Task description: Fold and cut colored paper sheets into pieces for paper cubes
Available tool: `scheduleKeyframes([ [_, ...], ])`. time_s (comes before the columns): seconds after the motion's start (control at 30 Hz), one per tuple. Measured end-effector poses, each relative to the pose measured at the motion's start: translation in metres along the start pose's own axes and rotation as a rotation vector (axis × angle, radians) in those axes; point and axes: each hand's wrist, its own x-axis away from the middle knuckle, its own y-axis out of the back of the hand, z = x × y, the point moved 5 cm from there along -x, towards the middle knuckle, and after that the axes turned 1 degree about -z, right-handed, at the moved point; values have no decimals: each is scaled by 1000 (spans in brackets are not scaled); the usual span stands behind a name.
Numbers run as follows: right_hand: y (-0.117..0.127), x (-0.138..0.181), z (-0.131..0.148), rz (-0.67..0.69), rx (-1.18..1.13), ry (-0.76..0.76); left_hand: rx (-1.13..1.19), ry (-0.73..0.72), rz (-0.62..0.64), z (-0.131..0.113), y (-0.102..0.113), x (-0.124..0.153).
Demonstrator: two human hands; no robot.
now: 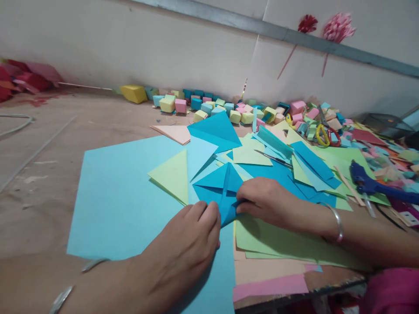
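Between my hands lies a blue paper [214,188] with creases and folded flaps, on top of a large light blue sheet [124,192]. My left hand [193,235] is closed at its near left edge, fingertips curled against the paper. At its right edge my right hand [262,200] pinches the paper between thumb and fingers. A folded light green triangle [172,179] rests just left of it. Behind are a folded light blue piece [201,155] and another creased blue paper [216,131]. Light green sheets [278,240] lie under my right forearm.
Small folded paper boxes [196,104] line the wall. To the right are scissors [322,135], a blue glue gun [369,181] and scattered paper scraps. A pink strip [271,285] lies by the table's front edge. Two paper flowers [338,28] hang at the wall rail.
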Motion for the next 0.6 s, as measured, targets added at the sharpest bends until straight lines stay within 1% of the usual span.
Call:
scheduleKeyframes([
  [0.1,3,-4,-1,-23,-127,12,29,29,106,-3,-7,-5],
  [0.17,5,-3,-1,-72,-163,39,52,60,119,-3,-12,-6],
  [0.23,4,-2,-3,-99,-142,15,68,76,104,-2,-16,-5],
  [0.3,-2,-2,-6,-71,-88,-50,81,72,87,-1,-20,-4],
  [0.37,-9,-3,-9,-13,-28,-113,75,45,83,-3,-22,-1],
  [0.47,-16,-5,-11,51,53,-164,-3,21,64,-7,-23,4],
  [0.53,-18,-7,-12,87,78,-191,-71,24,29,-9,-20,10],
  [0.6,-19,-7,-13,127,78,-228,-130,2,-47,-11,-11,16],
])
